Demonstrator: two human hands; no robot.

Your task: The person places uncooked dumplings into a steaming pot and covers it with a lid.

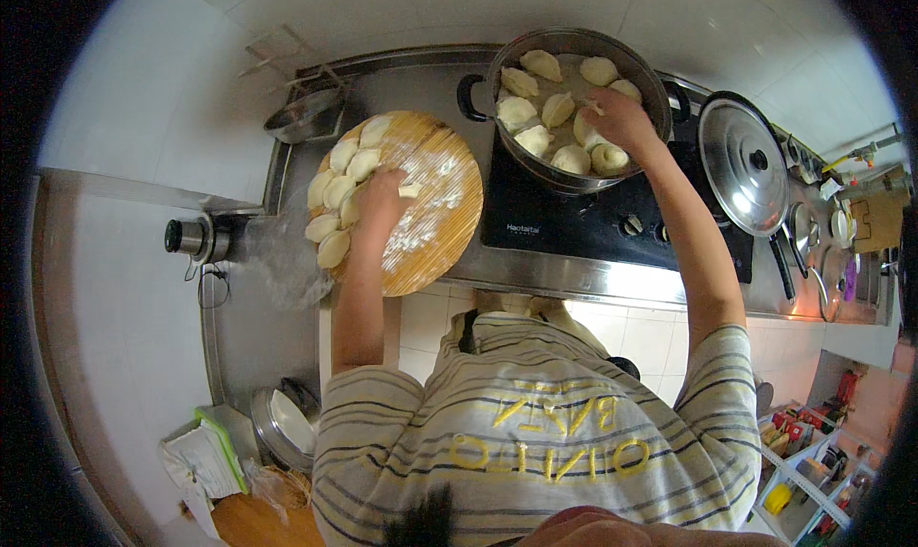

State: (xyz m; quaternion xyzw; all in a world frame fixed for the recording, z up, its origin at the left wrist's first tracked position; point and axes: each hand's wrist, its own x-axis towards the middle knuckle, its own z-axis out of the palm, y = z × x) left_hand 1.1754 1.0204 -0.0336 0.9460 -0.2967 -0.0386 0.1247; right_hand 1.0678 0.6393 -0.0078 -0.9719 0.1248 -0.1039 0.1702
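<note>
My left hand (pixel 384 197) is over a round wooden board (pixel 448 224) dusted with flour, its fingers at a pale piece of dough, perhaps a dumpling. Several dumplings (pixel 338 190) lie along the board's left side, some partly behind the hand. My right hand (pixel 618 120) reaches into a large steamer pot (pixel 498 134) on the gas stove, its fingers among the dumplings (pixel 557 109) spread over the pot's inside. Whether it holds one of them cannot be seen clearly.
A glass lid (pixel 739 167) with a black knob leans right of the pot, beside pan handles (pixel 782 267). A metal bowl (pixel 305 115) stands at the back left. Stove knobs (pixel 631 224) face me. Bowls (pixel 290 418) sit at the lower left, and a crumpled plastic bag (pixel 287 260) lies beside the board.
</note>
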